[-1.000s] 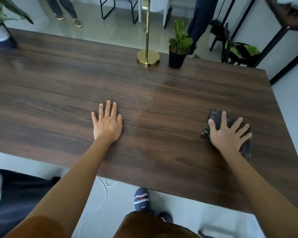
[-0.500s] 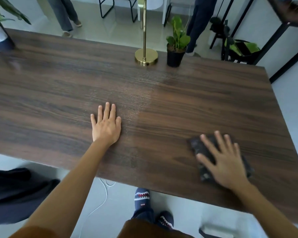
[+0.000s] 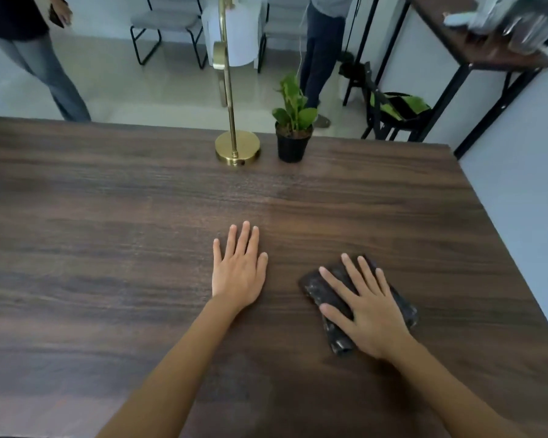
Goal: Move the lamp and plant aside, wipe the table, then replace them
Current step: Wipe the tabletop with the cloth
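Note:
A gold lamp (image 3: 237,148) with a round base and thin stem stands at the far edge of the dark wooden table (image 3: 108,232). Just right of it sits a small green plant in a black pot (image 3: 293,143). My left hand (image 3: 238,270) lies flat on the table, fingers together, holding nothing. My right hand (image 3: 366,306) presses flat on a dark folded cloth (image 3: 321,294) to the right of the left hand, near the table's right side.
Two people stand beyond the table, one (image 3: 41,58) at the far left and one (image 3: 321,49) behind the plant. Chairs (image 3: 168,26) stand on the floor farther back. A dark side table (image 3: 475,52) and a chair with a green item (image 3: 399,105) stand at the right.
My right hand has slid the cloth leftward across the table toward my left hand. The view has shifted right and tilted up. The left hand stays flat on the table.

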{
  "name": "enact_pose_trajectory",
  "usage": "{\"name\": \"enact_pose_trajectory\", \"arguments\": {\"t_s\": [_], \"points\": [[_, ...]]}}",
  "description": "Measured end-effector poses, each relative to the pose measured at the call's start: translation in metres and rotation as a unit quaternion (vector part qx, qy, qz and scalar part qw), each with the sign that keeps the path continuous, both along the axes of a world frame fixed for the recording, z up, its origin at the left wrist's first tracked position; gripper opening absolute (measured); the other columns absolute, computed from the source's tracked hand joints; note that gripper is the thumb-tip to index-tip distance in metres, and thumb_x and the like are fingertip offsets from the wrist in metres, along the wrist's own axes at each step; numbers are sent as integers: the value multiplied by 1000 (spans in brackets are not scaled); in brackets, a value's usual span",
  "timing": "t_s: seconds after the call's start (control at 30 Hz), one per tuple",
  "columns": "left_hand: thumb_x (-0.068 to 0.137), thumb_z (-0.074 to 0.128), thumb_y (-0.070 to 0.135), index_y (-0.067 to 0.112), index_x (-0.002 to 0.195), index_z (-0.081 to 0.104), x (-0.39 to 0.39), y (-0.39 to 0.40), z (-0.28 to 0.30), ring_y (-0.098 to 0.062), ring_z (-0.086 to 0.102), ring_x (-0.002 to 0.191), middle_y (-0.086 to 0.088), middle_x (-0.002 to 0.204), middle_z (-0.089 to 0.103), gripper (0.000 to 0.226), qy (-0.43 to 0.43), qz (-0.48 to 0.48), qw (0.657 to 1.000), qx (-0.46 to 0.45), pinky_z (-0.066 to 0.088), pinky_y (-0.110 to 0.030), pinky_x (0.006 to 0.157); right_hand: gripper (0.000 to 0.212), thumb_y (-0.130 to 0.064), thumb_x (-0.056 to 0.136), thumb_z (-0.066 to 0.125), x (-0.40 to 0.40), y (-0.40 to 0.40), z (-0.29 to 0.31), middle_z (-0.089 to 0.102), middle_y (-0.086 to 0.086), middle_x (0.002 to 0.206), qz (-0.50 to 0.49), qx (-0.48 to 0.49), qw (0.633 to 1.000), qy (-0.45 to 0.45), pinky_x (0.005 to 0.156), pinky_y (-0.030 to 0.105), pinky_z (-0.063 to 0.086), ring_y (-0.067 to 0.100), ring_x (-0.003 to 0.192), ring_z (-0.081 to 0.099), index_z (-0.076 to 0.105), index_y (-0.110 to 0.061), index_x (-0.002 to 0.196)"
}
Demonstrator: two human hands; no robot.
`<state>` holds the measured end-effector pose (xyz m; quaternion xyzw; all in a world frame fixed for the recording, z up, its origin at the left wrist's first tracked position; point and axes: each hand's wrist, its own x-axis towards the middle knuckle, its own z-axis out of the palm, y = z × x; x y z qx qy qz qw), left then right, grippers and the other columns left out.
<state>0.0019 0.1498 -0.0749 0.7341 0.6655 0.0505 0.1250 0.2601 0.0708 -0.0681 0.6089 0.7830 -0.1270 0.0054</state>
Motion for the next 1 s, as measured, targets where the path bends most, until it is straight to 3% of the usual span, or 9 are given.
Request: {"name": "enact_pose_trajectory", "arguments": {"t_s": [0.1, 0.3, 0.4, 0.5, 0.6, 0.67, 0.73, 0.9, 1.0], "points": [[101, 23, 40, 17, 153, 10, 4, 35, 8, -16, -7, 148, 3, 162, 1, 58, -94, 6, 995, -11, -6, -46, 118, 68, -82, 85, 7, 62, 13, 3, -11, -7, 165, -118, -11, 993, -23, 121, 44, -6, 19, 151, -15, -4, -59, 148], [97, 46, 36, 12, 152, 13, 20, 120, 26, -17, 4, 148, -2, 161, 10, 68, -247, 37, 968, -3, 7, -41, 120, 86, -85, 77, -1, 90, 159, 10, -5, 14, 165, -392, -34, 919, -18, 117, 61, -3, 42, 149, -6, 0, -45, 154], [90, 59, 42, 11, 152, 11, 34, 160, 36, -18, 14, 147, -5, 160, 17, 85, -307, 60, 950, 19, 16, -32, 116, 77, -79, 86, 4, 35, 207, 9, -9, 18, 164, -317, -43, 947, -17, 116, 63, -6, 45, 148, -9, -4, -43, 154], [73, 76, 49, 13, 152, 1, 53, 201, 46, -17, 19, 145, -4, 159, 19, 115, -395, 90, 914, 18, 19, -29, 114, 68, -75, 91, 11, -6, 185, -1, -7, 14, 165, -112, 15, 994, -8, 118, 60, -4, 44, 149, -9, -2, -50, 152], [61, 86, 46, 17, 150, -15, 73, 239, 46, -14, 23, 143, -4, 157, 24, 138, -460, 100, 882, 30, 20, -25, 112, 58, -76, 92, 13, 21, 156, -2, -12, 1, 165, 49, 17, 999, 14, 121, 53, -5, 35, 150, -17, 2, -61, 147], [56, 89, 44, 20, 149, -20, 82, 256, 41, -12, 27, 141, -3, 155, 28, 145, -476, 109, 871, 52, 21, -24, 111, 56, -78, 91, 13, 61, 171, -4, -7, -3, 165, 32, 30, 999, 17, 121, 52, 0, 34, 151, -11, 6, -64, 145], [57, 90, 36, 21, 149, -19, 85, 267, 37, -9, 31, 137, 0, 150, 34, 144, -476, 116, 868, 78, 22, -20, 108, 61, -79, 88, 9, 93, 209, -6, -1, 1, 166, -63, 45, 997, -11, 120, 56, 6, 38, 151, -1, 6, -62, 147], [59, 91, 27, 17, 151, -8, 76, 284, 39, -5, 32, 134, 1, 147, 34, 136, -470, 154, 859, 137, 22, -16, 108, 70, -80, 86, 5, 84, 343, -4, -9, 11, 165, -281, -9, 959, -23, 118, 61, -5, 44, 148, -10, 1, -54, 151], [58, 90, 30, 17, 151, -6, 67, 289, 44, -13, 31, 139, -4, 154, 30, 134, -448, 188, 864, 135, 21, -20, 107, 68, -75, 91, 9, 26, 379, -1, -11, 14, 165, -239, -28, 970, -15, 116, 63, -8, 45, 148, -14, 3, -49, 153]]}}
